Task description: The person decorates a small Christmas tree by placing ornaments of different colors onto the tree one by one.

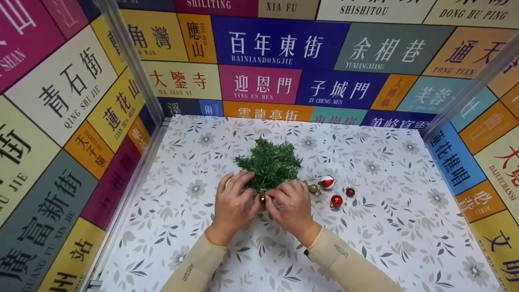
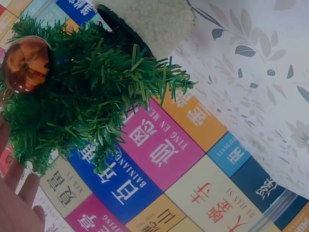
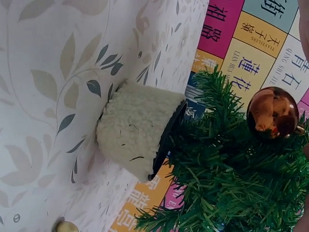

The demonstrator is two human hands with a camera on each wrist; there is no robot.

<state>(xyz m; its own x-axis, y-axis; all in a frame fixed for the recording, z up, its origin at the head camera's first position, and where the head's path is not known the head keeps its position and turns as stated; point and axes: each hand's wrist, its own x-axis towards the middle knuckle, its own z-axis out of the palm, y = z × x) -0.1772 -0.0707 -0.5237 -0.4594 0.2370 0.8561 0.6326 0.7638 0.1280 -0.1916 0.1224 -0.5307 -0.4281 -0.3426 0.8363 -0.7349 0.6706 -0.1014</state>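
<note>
While both hands pinch one gold bauble onto the mini tree, four more baubles lie right of the fingers, unhung.

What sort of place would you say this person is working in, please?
Probably a small staged recording booth, not a home: wall panels printed with Chinese street names enclose a table in floral covering. Both hands work at a miniature Christmas tree beside loose baubles.
</note>
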